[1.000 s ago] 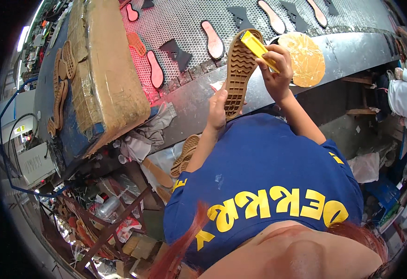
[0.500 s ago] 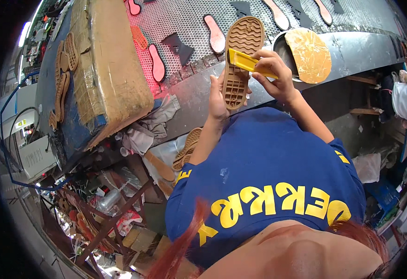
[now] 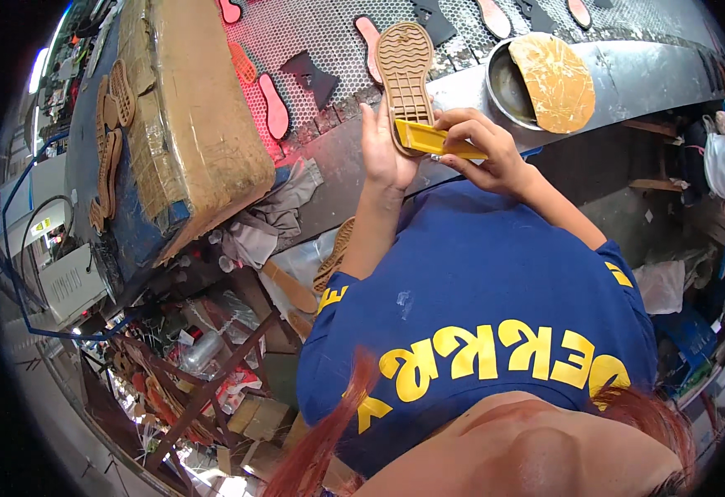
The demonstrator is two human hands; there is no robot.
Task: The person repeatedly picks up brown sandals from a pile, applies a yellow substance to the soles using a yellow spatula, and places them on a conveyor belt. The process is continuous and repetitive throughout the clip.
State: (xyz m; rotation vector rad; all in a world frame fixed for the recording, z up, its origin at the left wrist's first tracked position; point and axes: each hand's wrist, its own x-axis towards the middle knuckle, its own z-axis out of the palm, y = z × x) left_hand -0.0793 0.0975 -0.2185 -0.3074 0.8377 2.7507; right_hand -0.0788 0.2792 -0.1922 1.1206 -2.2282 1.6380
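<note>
A brown rubber shoe sole (image 3: 404,62) stands in front of me with its grooved tread facing up. My left hand (image 3: 386,157) holds it near its lower end, palm upward, fingers partly hidden behind it. In my right hand (image 3: 493,153) is a flat yellow tool (image 3: 429,137), gripped between thumb and fingers. Its wide end lies across the lower end of the sole; its exact kind is unclear. Just right of the hands sits a round metal pot (image 3: 505,87), partly covered by a tan lid (image 3: 555,83).
Beyond the metal ledge (image 3: 628,74), a mesh belt (image 3: 342,29) carries pink insoles (image 3: 274,106) and black cut pieces (image 3: 309,79). A big taped cardboard box (image 3: 205,108) stands at left, with more brown soles (image 3: 120,91) beside it. A grey cloth (image 3: 296,199) hangs over the ledge.
The yellow tool has moved down from the middle of the sole to its lower end. The sole has shifted slightly left and upright; my left hand has moved lower on it.
</note>
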